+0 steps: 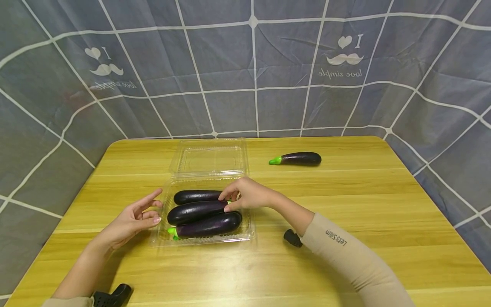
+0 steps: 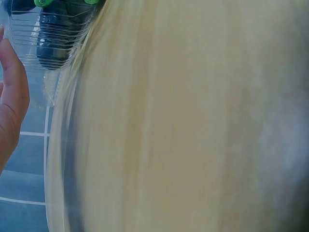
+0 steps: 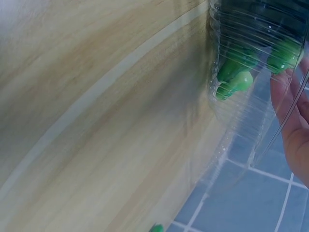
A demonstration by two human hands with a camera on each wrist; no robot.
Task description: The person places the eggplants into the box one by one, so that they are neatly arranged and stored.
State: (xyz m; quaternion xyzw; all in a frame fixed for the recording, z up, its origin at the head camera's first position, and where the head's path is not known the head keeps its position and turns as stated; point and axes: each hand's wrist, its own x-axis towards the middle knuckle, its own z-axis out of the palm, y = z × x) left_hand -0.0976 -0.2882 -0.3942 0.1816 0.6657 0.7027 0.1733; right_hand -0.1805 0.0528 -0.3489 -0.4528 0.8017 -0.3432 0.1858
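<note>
A clear plastic clamshell container (image 1: pixel 247 232) sits with its lid (image 1: pixel 215 160) folded back. Inside lie a back eggplant (image 1: pixel 197 196), a middle eggplant (image 1: pixel 193 212) and a front eggplant (image 1: pixel 212 226), whose green stem points left. My right hand (image 1: pixel 247 195) pinches the stem end of the middle eggplant, which lies partly over the front one. In the right wrist view, green stems (image 3: pixel 285 55) show through the ribbed wall beside the fingers. At the container's left rim, my left hand (image 1: pixel 134 219) has its fingers spread and loosely bent, holding nothing.
Another eggplant (image 1: pixel 301 158) with a green stem lies at the back right of the wooden table (image 1: pixel 345 187). A black device (image 1: pixel 293 238) shows by the right sleeve, another black piece (image 1: pixel 115 296) at the left wrist. A grey gridded curtain (image 1: pixel 284 64) hangs behind.
</note>
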